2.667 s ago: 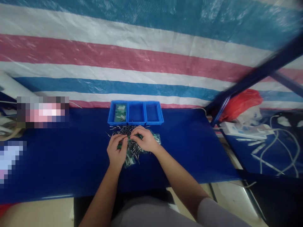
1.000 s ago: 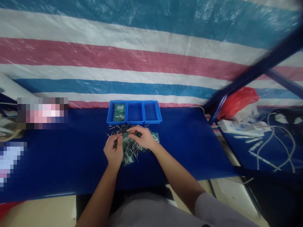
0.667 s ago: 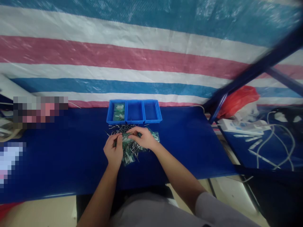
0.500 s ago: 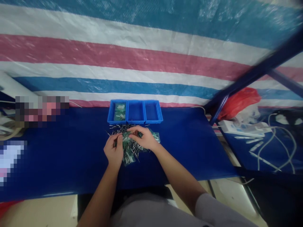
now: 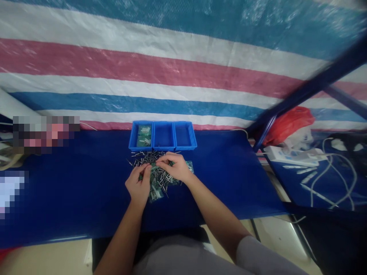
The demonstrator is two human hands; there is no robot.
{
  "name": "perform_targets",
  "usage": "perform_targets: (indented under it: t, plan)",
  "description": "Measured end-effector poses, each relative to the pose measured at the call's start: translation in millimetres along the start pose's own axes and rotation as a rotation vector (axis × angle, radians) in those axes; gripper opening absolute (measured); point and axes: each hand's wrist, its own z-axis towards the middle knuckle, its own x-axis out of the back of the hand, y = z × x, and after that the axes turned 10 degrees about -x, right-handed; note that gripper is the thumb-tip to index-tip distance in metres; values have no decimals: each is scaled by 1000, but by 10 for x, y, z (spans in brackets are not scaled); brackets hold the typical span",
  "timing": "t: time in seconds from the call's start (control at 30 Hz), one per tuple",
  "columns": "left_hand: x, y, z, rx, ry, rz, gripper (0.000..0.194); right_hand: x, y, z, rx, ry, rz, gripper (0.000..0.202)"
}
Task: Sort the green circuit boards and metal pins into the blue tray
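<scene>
Both hands meet over a pile of thin dark and silver metal pieces (image 5: pixel 164 182) on the blue table. Between them is a small green-tinted clear bag (image 5: pixel 154 166); my left hand (image 5: pixel 138 182) pinches its left side and my right hand (image 5: pixel 175 166) pinches its right side. More such bags lie at the pile, one at its front (image 5: pixel 155 194) and one at its right (image 5: pixel 189 166). Just behind the pile stands a blue tray (image 5: pixel 163 148) with three compartments; filled bags (image 5: pixel 144 136) lie in the left one.
Striped plastic sheeting (image 5: pixel 172 80) hangs behind the table (image 5: pixel 71 191). At the right are a blue metal frame (image 5: pixel 301 89), a red plastic bag (image 5: pixel 292 124), a white power strip (image 5: pixel 295 154) and looped cables. Blurred-out items sit at the left.
My fingertips have drawn closer together on the bag, which now looks narrower and folded between them. The view has shifted slightly.
</scene>
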Motion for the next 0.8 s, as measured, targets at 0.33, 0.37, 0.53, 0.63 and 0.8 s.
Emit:
perform_targets:
  t: [0.33, 0.37, 0.53, 0.63, 0.8]
  plan:
    - [-3, -49, -58, -1, 32, -25, 24, -16, -74, -15, 99, 16, 0, 11]
    - [-9, -57, -62, -8, 48, -22, 23, -26, -68, -10, 120, 35, 14, 10]
    - [-37, -98, -85, -40, 91, -21, 14, -50, -28, -10, 162, 65, 37, 6]
    - [-45, -110, -92, -23, 81, -61, 11, -42, -20, -32, 103, 85, 81, 8]
    - [-54, -127, -107, 8, 3, -88, 10, -22, -28, -34, -27, 82, 138, 32]
